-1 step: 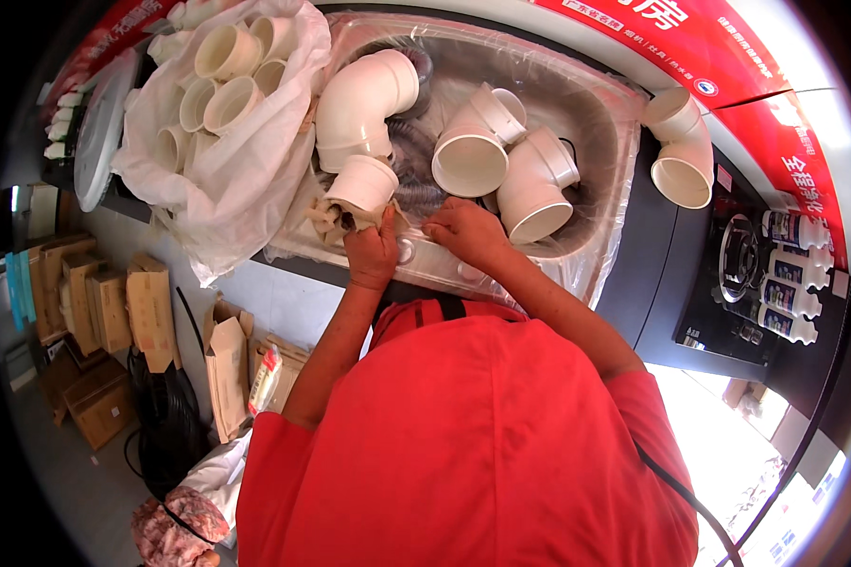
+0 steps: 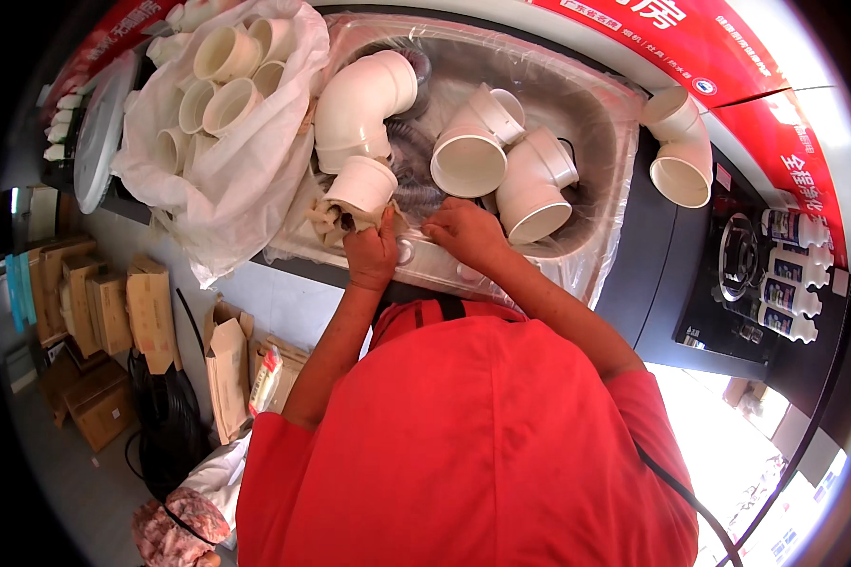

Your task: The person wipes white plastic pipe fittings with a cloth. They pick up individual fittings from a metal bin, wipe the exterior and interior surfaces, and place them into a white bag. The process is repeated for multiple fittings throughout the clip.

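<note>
A large white elbow pipe (image 2: 361,99) stands in the plastic-wrapped steel sink (image 2: 615,180). Against its lower end sits a short white pipe fitting (image 2: 363,183), with torn brown paper (image 2: 328,219) round its near end. My left hand (image 2: 373,253) is closed at that paper, thumb and finger pinching its edge beside the fitting. To its right, over the sink's near rim, my right hand (image 2: 468,231) is closed with its fingertips bunched; what they hold, if anything, is too small to tell. Two more white elbow pipes, one upright (image 2: 470,163) and one tilted (image 2: 536,189), lie just beyond my right hand.
A white plastic bag (image 2: 255,151) full of white fittings is on the left. Grey flexible hose (image 2: 408,151) lies inside the sink. Another white elbow (image 2: 681,151) rests on the dark counter at right, near several white bottles (image 2: 790,283). Cardboard boxes (image 2: 151,312) stand below left.
</note>
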A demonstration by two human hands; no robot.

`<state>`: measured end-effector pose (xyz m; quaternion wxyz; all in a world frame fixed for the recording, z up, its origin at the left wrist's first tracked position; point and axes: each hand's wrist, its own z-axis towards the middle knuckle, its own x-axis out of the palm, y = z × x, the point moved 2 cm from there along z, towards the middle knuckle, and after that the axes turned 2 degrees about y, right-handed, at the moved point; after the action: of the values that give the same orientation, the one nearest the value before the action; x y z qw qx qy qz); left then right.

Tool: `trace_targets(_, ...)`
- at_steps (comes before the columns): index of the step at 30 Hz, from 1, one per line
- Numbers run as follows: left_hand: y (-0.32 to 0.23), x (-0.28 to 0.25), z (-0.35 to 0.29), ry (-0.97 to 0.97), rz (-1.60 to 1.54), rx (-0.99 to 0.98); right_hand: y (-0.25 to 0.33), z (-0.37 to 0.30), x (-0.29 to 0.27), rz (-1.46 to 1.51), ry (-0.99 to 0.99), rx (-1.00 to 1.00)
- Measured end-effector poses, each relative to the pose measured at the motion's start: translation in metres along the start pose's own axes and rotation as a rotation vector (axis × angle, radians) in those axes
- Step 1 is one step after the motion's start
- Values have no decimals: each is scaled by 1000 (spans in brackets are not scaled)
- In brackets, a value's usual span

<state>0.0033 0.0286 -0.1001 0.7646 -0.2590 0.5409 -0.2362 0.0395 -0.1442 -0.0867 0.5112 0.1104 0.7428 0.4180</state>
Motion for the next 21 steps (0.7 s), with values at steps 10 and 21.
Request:
trace_targets(10, 8, 2, 0, 17, -104, -19, 4, -10, -7, 72, -130, 106)
trace_targets(21, -44, -22, 21, -12, -867, -350, 34, -29, -50, 590, -159, 133)
